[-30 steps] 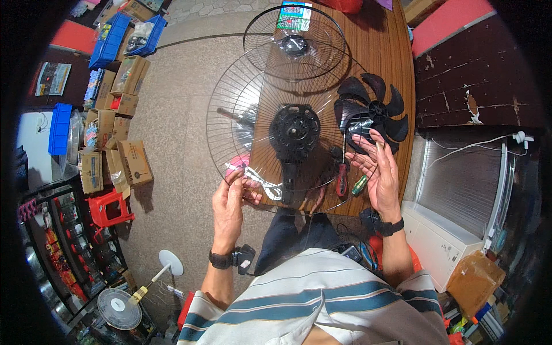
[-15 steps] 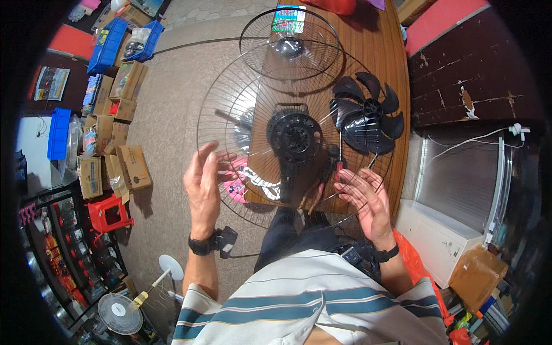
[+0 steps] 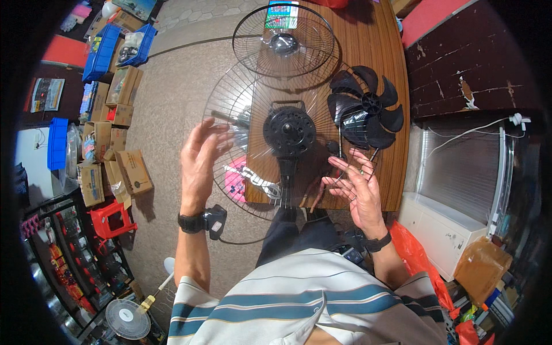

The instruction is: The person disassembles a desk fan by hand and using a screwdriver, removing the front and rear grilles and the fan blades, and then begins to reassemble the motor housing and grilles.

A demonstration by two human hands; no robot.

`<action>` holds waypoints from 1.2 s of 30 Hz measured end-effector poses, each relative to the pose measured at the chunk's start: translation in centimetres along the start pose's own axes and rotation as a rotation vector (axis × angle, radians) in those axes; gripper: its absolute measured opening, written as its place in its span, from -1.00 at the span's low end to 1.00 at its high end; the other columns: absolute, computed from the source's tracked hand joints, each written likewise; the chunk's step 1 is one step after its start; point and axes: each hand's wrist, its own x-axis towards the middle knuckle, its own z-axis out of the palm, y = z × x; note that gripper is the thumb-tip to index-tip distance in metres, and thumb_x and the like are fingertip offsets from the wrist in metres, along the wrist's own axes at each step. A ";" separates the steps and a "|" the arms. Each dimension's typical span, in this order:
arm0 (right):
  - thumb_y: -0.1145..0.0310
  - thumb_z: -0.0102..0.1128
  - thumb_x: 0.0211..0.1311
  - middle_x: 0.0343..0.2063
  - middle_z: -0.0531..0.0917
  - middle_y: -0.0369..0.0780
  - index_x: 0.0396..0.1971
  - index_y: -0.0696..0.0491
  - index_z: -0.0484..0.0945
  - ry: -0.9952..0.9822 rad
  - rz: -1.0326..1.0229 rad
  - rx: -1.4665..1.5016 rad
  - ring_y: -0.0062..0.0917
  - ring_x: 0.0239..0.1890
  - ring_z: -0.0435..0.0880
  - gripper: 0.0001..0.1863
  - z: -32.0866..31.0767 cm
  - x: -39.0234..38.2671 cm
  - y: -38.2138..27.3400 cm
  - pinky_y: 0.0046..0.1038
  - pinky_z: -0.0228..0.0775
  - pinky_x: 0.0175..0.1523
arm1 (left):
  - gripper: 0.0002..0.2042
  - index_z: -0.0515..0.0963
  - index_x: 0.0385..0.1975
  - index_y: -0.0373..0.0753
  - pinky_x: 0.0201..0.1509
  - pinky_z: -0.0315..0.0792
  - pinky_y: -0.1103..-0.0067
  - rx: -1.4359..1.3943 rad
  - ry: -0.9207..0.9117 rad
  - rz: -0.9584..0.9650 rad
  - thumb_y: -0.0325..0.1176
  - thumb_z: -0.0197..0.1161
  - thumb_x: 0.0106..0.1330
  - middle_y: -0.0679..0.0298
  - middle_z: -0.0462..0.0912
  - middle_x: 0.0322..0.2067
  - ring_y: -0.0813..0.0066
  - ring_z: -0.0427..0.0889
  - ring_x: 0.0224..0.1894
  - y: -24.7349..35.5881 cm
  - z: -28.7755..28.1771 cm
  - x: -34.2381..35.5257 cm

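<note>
A wire fan grille (image 3: 241,86) lies over the black motor housing (image 3: 287,129) at the table's front. My left hand (image 3: 198,158) is at the grille's left rim with fingers extended and apart; whether it touches is unclear. My right hand (image 3: 359,190) is at the lower-right rim, fingers spread over the wires. Beside it is a black fan blade (image 3: 382,115), with screwdrivers partly hidden under my fingers. A second grille with a black ring (image 3: 283,43) lies at the back. A pink item (image 3: 233,184) and a white cord (image 3: 259,181) show through the wires.
The wooden table (image 3: 374,49) has a dark wall panel (image 3: 451,69) and a white cabinet (image 3: 428,230) to its right. Cardboard boxes (image 3: 132,172), blue bins (image 3: 100,49), a red stool (image 3: 109,221) and a standing fan (image 3: 126,316) are on the left. An orange bag (image 3: 417,259) hangs at lower right.
My left hand has loosened from its earlier pinch on the rim and moved up and left. My right hand has shifted down and left, its fingers spreading. The grille has shifted slightly.
</note>
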 end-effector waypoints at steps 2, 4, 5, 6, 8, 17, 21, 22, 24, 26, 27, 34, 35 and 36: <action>0.22 -0.01 0.75 0.38 0.57 0.12 0.54 0.02 0.11 0.004 0.012 0.018 -0.13 0.09 0.84 -0.45 0.3 0.2 0.5 -0.38 0.78 0.02 | -0.50 0.37 0.44 -0.49 0.29 0.71 0.27 0.012 0.019 0.004 -0.27 0.10 0.66 -0.14 0.65 0.20 0.10 0.74 0.21 -0.5 -0.1 0.2; 0.22 0.01 0.74 0.37 0.57 0.11 0.54 0.03 0.11 0.005 0.015 0.032 -0.15 0.09 0.84 -0.45 0.7 0.3 0.5 -0.40 0.78 0.02 | -0.54 0.37 0.44 -0.45 0.26 0.71 0.35 -0.003 0.018 -0.008 -0.31 0.09 0.69 -0.06 0.66 0.21 0.18 0.75 0.20 -0.8 -0.4 0.7; 0.21 0.01 0.74 0.37 0.57 0.11 0.54 0.03 0.11 0.007 0.017 0.039 -0.16 0.09 0.84 -0.44 0.9 0.4 0.5 -0.40 0.78 0.01 | -0.58 0.36 0.45 -0.41 0.23 0.71 0.43 -0.020 0.019 -0.019 -0.34 0.07 0.72 0.02 0.67 0.21 0.26 0.76 0.19 -1.0 -0.6 1.0; 0.21 0.02 0.74 0.37 0.58 0.10 0.54 0.03 0.11 0.005 0.012 0.032 -0.17 0.09 0.84 -0.44 0.9 0.6 0.5 -0.40 0.78 0.01 | -0.58 0.36 0.45 -0.42 0.23 0.70 0.43 -0.038 0.015 -0.005 -0.34 0.07 0.72 0.02 0.67 0.21 0.26 0.76 0.19 -1.2 -0.6 1.2; 0.21 0.03 0.74 0.37 0.58 0.10 0.53 0.04 0.11 0.009 0.006 0.022 -0.18 0.09 0.84 -0.44 0.9 0.8 0.3 -0.40 0.78 0.01 | -0.58 0.36 0.44 -0.42 0.23 0.70 0.42 -0.063 0.007 0.003 -0.34 0.07 0.72 0.02 0.67 0.21 0.25 0.76 0.20 -1.4 -0.5 1.7; 0.20 0.09 0.71 0.35 0.60 0.07 0.51 0.04 0.14 0.062 0.035 0.033 -0.18 0.07 0.85 -0.43 0.8 2.1 1.4 -0.37 0.77 0.02 | -0.59 0.35 0.43 -0.44 0.25 0.72 0.41 -0.071 -0.023 0.023 -0.36 0.04 0.73 -0.01 0.66 0.20 0.22 0.77 0.19 -4.1 -0.5 3.4; 0.19 0.09 0.71 0.35 0.60 0.06 0.52 0.02 0.12 0.074 0.065 0.024 -0.19 0.07 0.85 -0.42 0.4 2.1 2.3 -0.36 0.74 0.04 | -0.61 0.36 0.42 -0.44 0.23 0.72 0.42 -0.063 -0.006 -0.015 -0.39 0.03 0.73 0.01 0.67 0.19 0.23 0.77 0.16 -5.2 -0.4 3.3; 0.19 0.09 0.71 0.35 0.60 0.06 0.52 0.01 0.12 0.077 0.073 0.018 -0.19 0.07 0.85 -0.42 0.4 2.1 2.4 -0.36 0.74 0.04 | -0.61 0.36 0.42 -0.44 0.23 0.72 0.42 -0.046 -0.001 -0.024 -0.38 0.03 0.73 0.01 0.67 0.19 0.23 0.77 0.16 -5.2 -0.4 3.2; 0.18 0.09 0.71 0.36 0.59 0.06 0.53 0.01 0.11 0.083 0.084 0.015 -0.19 0.06 0.84 -0.41 0.4 2.2 2.7 -0.34 0.74 0.06 | -0.61 0.37 0.42 -0.44 0.23 0.72 0.41 -0.029 0.005 -0.034 -0.38 0.02 0.73 0.01 0.67 0.18 0.23 0.77 0.17 -5.5 -0.5 3.3; 0.18 0.09 0.71 0.36 0.59 0.05 0.53 0.00 0.11 0.084 0.089 0.017 -0.19 0.06 0.84 -0.41 0.4 2.4 3.0 -0.33 0.73 0.07 | -0.61 0.37 0.42 -0.43 0.23 0.72 0.41 -0.044 -0.003 -0.022 -0.38 0.02 0.73 0.01 0.67 0.18 0.23 0.77 0.17 -6.2 -0.8 3.6; 0.18 0.09 0.71 0.35 0.60 0.06 0.52 0.01 0.11 0.083 0.082 0.012 -0.20 0.06 0.84 -0.41 0.4 2.5 3.1 -0.33 0.74 0.07 | -0.61 0.37 0.42 -0.43 0.23 0.72 0.41 -0.044 -0.002 -0.023 -0.38 0.02 0.73 0.01 0.67 0.18 0.23 0.77 0.17 -6.4 -0.8 3.7; 0.17 0.10 0.71 0.34 0.60 0.06 0.51 0.01 0.13 0.085 0.078 -0.018 -0.21 0.06 0.85 -0.42 0.2 3.3 3.5 -0.34 0.74 0.04 | -0.62 0.39 0.40 -0.42 0.22 0.73 0.40 -0.039 -0.002 -0.034 -0.38 0.03 0.72 0.00 0.66 0.19 0.22 0.78 0.15 -6.6 -0.4 4.2; 0.17 0.10 0.71 0.34 0.60 0.06 0.51 0.01 0.13 0.084 0.080 -0.022 -0.21 0.06 0.85 -0.42 0.2 3.4 3.6 -0.34 0.74 0.04 | -0.62 0.39 0.40 -0.42 0.22 0.73 0.40 -0.033 0.000 -0.038 -0.39 0.02 0.72 0.00 0.66 0.20 0.22 0.78 0.15 -6.5 -0.4 4.2; 0.16 0.10 0.71 0.33 0.60 0.06 0.51 0.01 0.13 0.089 0.079 -0.019 -0.21 0.06 0.85 -0.42 0.2 3.4 3.7 -0.34 0.74 0.04 | -0.62 0.39 0.40 -0.42 0.22 0.73 0.40 -0.028 0.002 -0.041 -0.39 0.02 0.71 0.00 0.66 0.20 0.22 0.78 0.15 -6.6 -0.5 4.2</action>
